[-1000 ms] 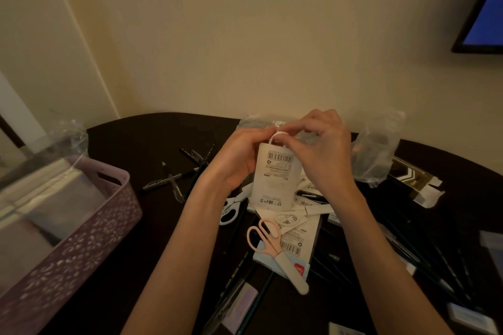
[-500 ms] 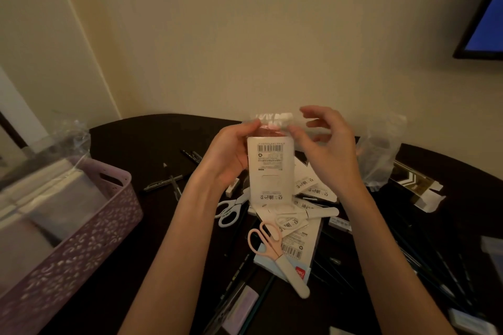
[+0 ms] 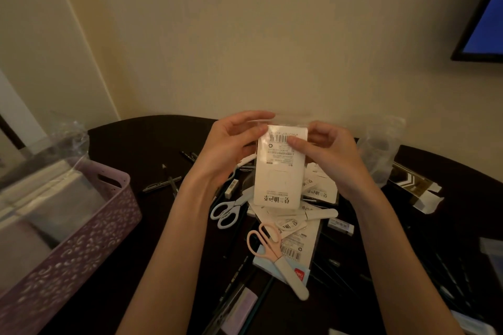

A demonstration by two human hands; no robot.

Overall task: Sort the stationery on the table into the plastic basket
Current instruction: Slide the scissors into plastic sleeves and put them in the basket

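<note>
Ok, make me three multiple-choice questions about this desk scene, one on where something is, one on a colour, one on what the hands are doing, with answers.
1. Where is the plastic basket?
A. On the person's left
B. On the person's right
C. Behind the pile, against the wall

2. What colour are the handles of the scissors nearest the person?
A. Black
B. Pink
C. Green

3. What are the hands doing?
A. Both rest flat on the table
B. Only the left hand holds something
C. Both hold a white packet

Answers:
1 A: the basket sits at the left edge of the view.
2 B: their loops are pale pink; the other scissors have pale, whitish loops.
3 C: the left hand and right hand both pinch the top of the white packet, held above the table.
</note>
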